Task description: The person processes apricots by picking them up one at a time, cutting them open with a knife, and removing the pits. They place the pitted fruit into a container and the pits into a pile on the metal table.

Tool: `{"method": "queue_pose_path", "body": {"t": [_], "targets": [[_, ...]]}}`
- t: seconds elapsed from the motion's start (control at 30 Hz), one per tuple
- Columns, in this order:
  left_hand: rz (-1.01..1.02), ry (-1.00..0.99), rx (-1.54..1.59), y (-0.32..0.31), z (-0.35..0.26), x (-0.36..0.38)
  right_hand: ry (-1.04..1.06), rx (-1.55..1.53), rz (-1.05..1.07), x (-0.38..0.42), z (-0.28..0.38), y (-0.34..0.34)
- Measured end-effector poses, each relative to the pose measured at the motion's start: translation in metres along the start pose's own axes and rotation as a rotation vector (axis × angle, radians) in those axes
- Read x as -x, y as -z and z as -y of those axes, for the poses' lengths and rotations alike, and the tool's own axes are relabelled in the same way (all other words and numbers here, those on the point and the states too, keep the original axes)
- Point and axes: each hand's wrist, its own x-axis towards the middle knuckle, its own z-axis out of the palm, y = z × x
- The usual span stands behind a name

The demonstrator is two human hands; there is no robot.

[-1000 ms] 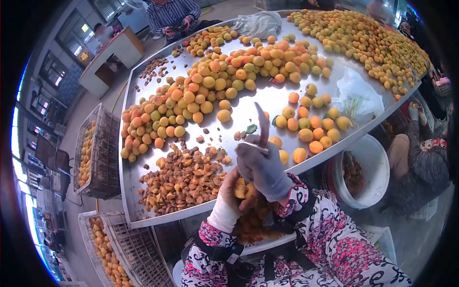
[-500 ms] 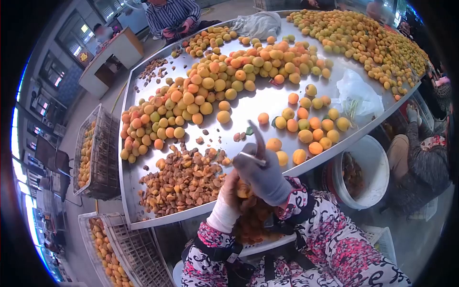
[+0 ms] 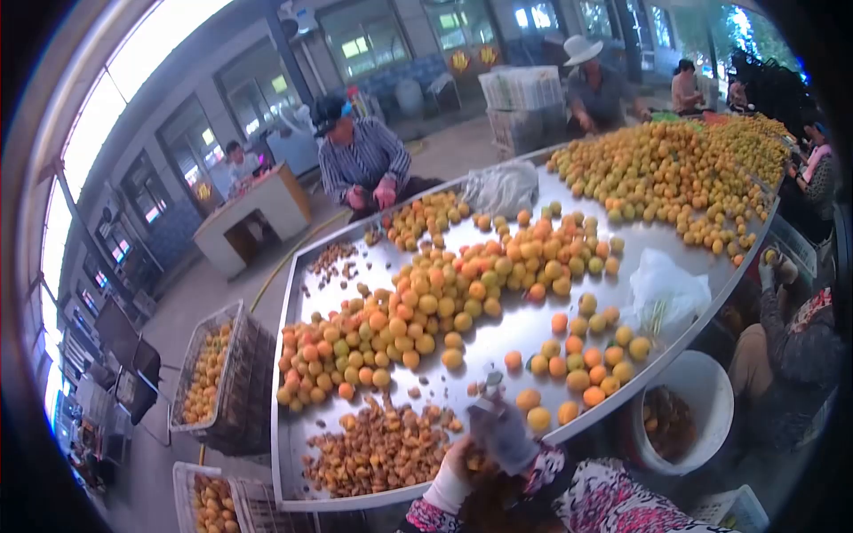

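Close together at the table's near edge, both my hands are blurred. My left hand (image 3: 457,462), white-wrapped at the wrist, is closed around what looks like an apricot, mostly hidden by the other hand. My right hand (image 3: 502,433), in a grey glove, is bent over it and grips a small metal tool, whose shape is smeared. To their left lies a heap of split apricot pieces (image 3: 382,453) on the metal table (image 3: 298,444). Whole apricots (image 3: 435,302) spread in a long band behind, and several loose apricots (image 3: 593,357) lie to the right.
A white bucket (image 3: 718,404) with brownish scraps stands right of the table. Crates of apricots (image 3: 253,377) line the left side. A clear plastic bag (image 3: 666,289) and a grey cloth (image 3: 500,188) lie on the table. Co-workers sit around it, one in a striped shirt (image 3: 369,155).
My view has tilted up, so the far room and more people show. My hands appear lower in view, still together. The curved grey piece that stuck up from the right glove no longer shows clearly.
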Motion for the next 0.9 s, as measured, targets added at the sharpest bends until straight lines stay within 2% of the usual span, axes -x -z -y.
{"method": "queue_pose_path", "body": {"t": [0.03,0.07,0.1,0.17,0.2,0.23,0.3,0.43,0.5,0.53,0.6,0.63,0.7,0.73,0.77,0.83,0.87,0.9], "targets": [[-0.05,-0.065,-0.129,-0.007,-0.001,0.001,0.004,0.136,-0.007,0.003,0.005,-0.004],[-0.109,-0.122,-0.253,-0.011,-0.001,0.0,-0.071,-0.01,-0.036,0.0,0.006,-0.008],[-0.104,-0.118,-0.252,-0.007,-0.002,-0.002,-0.072,-0.01,-0.043,-0.005,0.002,0.001],[0.175,0.424,0.862,0.013,0.001,-0.01,-0.394,-0.763,0.013,-0.023,-0.008,0.025],[0.267,0.435,0.81,0.019,0.003,-0.014,-0.405,-0.673,-0.091,-0.021,0.005,0.017],[0.267,0.427,0.815,0.02,0.006,-0.014,-0.407,-0.665,-0.086,-0.021,0.006,0.017],[0.17,0.507,0.842,0.017,0.003,-0.011,-0.466,-0.697,-0.096,-0.02,0.007,0.016],[0.037,0.489,0.71,0.008,-0.003,-0.011,-0.503,-0.64,-0.062,-0.019,0.006,0.017],[0.16,0.437,0.816,0.009,-0.005,-0.01,-0.419,-0.596,-0.087,-0.018,0.003,0.014],[0.143,0.432,0.819,0.004,-0.004,-0.007,-0.378,-0.593,-0.085,-0.017,0.003,0.014],[-0.312,0.336,0.182,-0.024,-0.02,-0.005,-0.286,-0.529,-0.056,-0.016,0.008,0.014],[-0.321,0.335,0.185,-0.019,-0.017,-0.005,-0.293,-0.53,-0.05,-0.017,0.01,0.013],[-0.16,0.528,0.735,-0.012,-0.013,-0.006,-0.296,-0.563,-0.02,-0.014,0.011,0.013],[-0.259,0.388,0.384,-0.016,-0.008,-0.006,-0.281,-0.582,-0.01,-0.014,0.005,0.015],[-0.261,0.396,0.389,-0.015,-0.012,-0.007,-0.288,-0.58,-0.017,-0.015,0.001,0.015],[-0.068,0.455,0.657,-0.01,-0.021,-0.008,-0.361,-0.724,-0.052,-0.019,-0.002,0.016],[0.042,0.438,0.664,0.001,-0.01,-0.009,-0.395,-0.687,-0.04,-0.019,-0.002,0.017],[0.042,0.438,0.671,0.001,-0.01,-0.007,-0.399,-0.681,-0.043,-0.018,-0.002,0.015]]}}
